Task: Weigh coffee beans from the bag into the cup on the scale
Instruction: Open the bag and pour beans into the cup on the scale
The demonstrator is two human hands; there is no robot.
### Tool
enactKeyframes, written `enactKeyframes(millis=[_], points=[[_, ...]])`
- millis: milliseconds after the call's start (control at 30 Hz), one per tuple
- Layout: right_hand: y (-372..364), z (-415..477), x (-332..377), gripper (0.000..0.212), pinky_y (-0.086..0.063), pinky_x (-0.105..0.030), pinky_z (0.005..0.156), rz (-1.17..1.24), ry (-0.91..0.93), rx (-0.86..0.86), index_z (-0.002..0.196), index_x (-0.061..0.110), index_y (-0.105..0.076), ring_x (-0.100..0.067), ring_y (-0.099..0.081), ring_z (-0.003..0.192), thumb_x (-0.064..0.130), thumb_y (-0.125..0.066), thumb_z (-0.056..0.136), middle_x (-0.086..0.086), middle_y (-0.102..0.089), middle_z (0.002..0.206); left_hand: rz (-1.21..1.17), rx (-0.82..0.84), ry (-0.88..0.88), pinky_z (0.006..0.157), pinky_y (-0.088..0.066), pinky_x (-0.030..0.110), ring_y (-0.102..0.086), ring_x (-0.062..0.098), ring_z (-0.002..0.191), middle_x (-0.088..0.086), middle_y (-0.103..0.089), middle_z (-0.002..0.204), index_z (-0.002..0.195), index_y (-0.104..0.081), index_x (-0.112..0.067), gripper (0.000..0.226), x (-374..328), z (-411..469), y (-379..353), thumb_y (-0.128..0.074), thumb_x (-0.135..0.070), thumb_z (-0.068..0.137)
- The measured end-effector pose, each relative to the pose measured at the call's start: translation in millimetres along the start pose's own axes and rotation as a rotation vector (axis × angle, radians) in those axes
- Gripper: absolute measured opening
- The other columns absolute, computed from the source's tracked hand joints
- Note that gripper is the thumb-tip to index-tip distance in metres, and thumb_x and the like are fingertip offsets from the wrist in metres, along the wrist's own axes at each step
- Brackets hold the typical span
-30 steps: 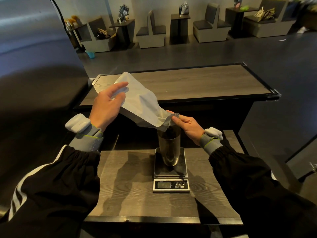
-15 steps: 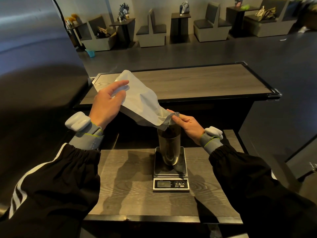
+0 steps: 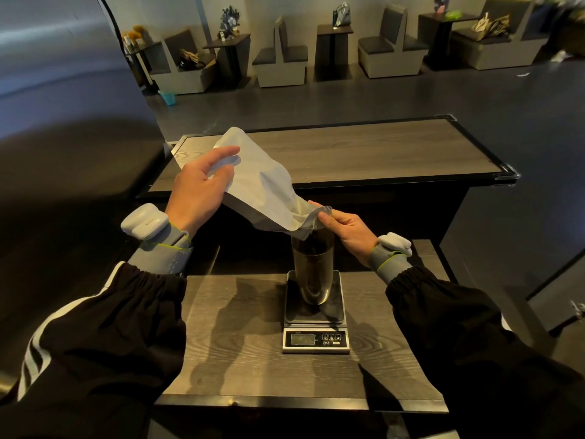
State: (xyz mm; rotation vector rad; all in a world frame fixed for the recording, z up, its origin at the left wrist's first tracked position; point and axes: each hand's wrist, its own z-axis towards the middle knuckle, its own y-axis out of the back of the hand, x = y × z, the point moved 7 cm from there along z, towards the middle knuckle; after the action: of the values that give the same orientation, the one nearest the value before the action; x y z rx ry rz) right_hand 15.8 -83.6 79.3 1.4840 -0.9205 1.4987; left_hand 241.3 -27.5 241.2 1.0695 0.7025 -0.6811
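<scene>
Pouring beans from the bag into the cup.

My left hand (image 3: pixel 198 193) grips the raised end of the silver bag (image 3: pixel 259 185); my right hand (image 3: pixel 345 228) pinches its mouth just over the steel cup (image 3: pixel 312 270), which stands on the scale (image 3: pixel 316 324). The display is unreadable from here, so next I judge a slow tilt, watching the reading.

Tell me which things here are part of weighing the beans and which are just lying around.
Part of the job:
bag, held by left hand and right hand
cup
scale

Just lying around:
long table behind
booth seats
handbag on a far table
</scene>
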Motion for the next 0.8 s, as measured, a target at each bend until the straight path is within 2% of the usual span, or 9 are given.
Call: enactKeyframes(millis=[167,300,467,567,667,800], points=[[-0.8,-0.9,1.6,0.036,-0.042,-0.005,0.083,-0.002,0.001,-0.004,0.130,0.014,-0.055,0.006,-0.050,0.112,0.024,-0.049,0.096,0.016,-0.053,0.128,0.005,0.002,0.001,0.103,-0.034,0.034,-0.040,0.016,0.131,-0.006,-0.053,0.138,0.125,-0.058,-0.034,0.033,-1.0,-0.2,-0.7,-0.046,-0.020,0.097],[-0.5,-2.0,2.0,0.036,-0.042,-0.006,0.085,-0.002,-0.002,-0.003,0.130,0.015,-0.054,0.008,-0.049,0.111,0.025,-0.048,0.096,0.021,-0.054,0.124,0.004,-0.001,0.001,0.102,-0.034,0.034,-0.039,0.016,0.132,-0.005,-0.051,0.140,0.126,-0.058,-0.032,0.032,-1.9,-0.4,-1.2,-0.046,-0.019,0.098],[0.1,-3.5,2.6,0.035,-0.042,-0.003,0.080,0.009,0.002,-0.012,0.130,0.015,-0.053,0.012,-0.052,0.106,0.022,-0.048,0.096,0.023,-0.056,0.119,-0.002,0.000,-0.006,0.097,-0.032,0.028,-0.038,0.009,0.127,-0.006,-0.051,0.139,0.124,-0.058,-0.034,0.033,0.2,0.9,-2.4,-0.046,-0.019,0.097],[1.0,-4.0,3.0,0.035,-0.041,-0.003,0.080,0.017,0.005,-0.013,0.130,0.011,-0.053,0.015,-0.053,0.106,0.020,-0.048,0.097,0.021,-0.056,0.120,-0.008,0.010,-0.017,0.097,-0.033,0.029,-0.039,0.010,0.127,-0.006,-0.053,0.138,0.122,-0.059,-0.036,0.033,2.1,2.7,-2.4,-0.047,-0.020,0.096],[2.4,-3.7,3.3,0.035,-0.041,-0.002,0.078,0.007,-0.005,-0.011,0.130,0.014,-0.053,0.017,-0.052,0.105,0.022,-0.048,0.097,0.023,-0.056,0.119,-0.009,0.006,-0.022,0.095,-0.032,0.028,-0.038,0.004,0.120,-0.007,-0.054,0.136,0.121,-0.060,-0.039,0.033,2.9,4.0,-2.1,-0.048,-0.021,0.096],[2.2,-4.1,3.2,0.035,-0.042,-0.004,0.080,-0.001,-0.015,-0.010,0.130,0.016,-0.054,0.016,-0.052,0.105,0.024,-0.048,0.096,0.022,-0.056,0.121,-0.012,0.008,-0.021,0.097,-0.033,0.029,-0.038,0.004,0.120,-0.011,-0.054,0.132,0.121,-0.059,-0.038,0.032,2.8,3.8,-3.2,-0.047,-0.021,0.096]])
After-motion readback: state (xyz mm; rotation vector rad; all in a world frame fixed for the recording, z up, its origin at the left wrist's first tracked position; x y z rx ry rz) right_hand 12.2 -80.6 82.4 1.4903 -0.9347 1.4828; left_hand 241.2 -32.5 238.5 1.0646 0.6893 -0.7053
